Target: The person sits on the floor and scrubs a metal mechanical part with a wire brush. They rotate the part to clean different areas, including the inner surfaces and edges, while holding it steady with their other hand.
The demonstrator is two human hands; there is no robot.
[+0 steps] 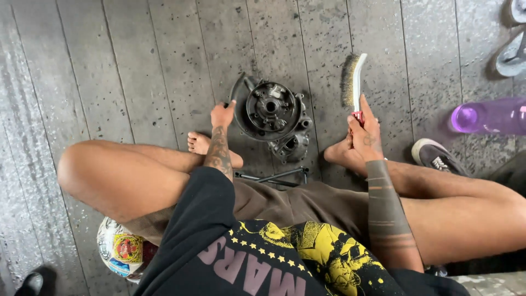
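From the head view, the person sits cross-legged on the grey plank floor (137,66), and the left hand (222,114) rests on the rim of a grimy round engine casing (274,118) lying on the floor between the bare feet, fingers curled over its edge. The right hand (366,131) holds a wire brush (352,82) upright by its red handle, fingers closed around it, just right of the casing. A metal wrench (274,177) lies near the shorts, a purple bottle (490,116) lies at far right, and a stickered helmet (121,249) sits by the left knee.

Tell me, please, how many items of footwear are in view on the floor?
3: dark sneaker beside the right leg, grey sandals top right, black shoe bottom left. Others may be hidden.
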